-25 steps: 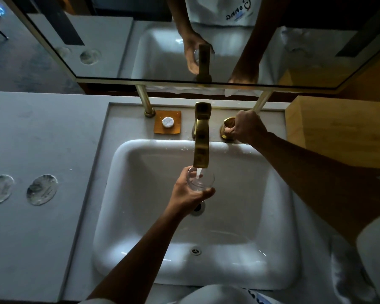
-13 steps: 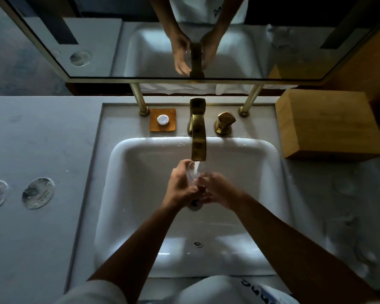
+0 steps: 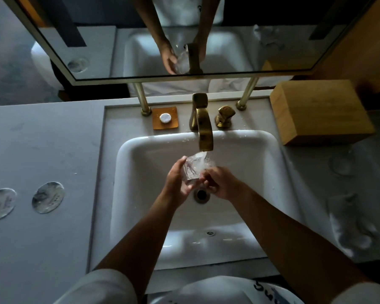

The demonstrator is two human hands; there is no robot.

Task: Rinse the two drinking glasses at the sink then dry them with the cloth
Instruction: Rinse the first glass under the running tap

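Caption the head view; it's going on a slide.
Both hands, left and right, hold a drinking glass under the running brass tap.

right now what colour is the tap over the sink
Brass gold, seen best in the head view: the tap above the white sink.

- Clear, smooth drinking glass [image 3: 192, 170]: transparent, wet, catching small highlights.
- White basin sink [image 3: 261, 150]: glossy glazed ceramic with bright reflections.
- Curved gold-coloured tap [image 3: 203, 130] and its gold-coloured knob handle [image 3: 224, 116]: brushed brass-like metal with a soft sheen.
- Pale grey table [image 3: 42, 139]: matt, stone-like, faintly mottled.
- Light brown rectangular box [image 3: 318, 110]: smooth wood with fine grain, satin finish.
- White crumpled cloth [image 3: 351, 229]: soft, matt fabric.
- Small orange-brown square dish [image 3: 170, 123]: smooth, slightly shiny.
- Mirror [image 3: 272, 40]: glossy glass in a pale, thin frame.
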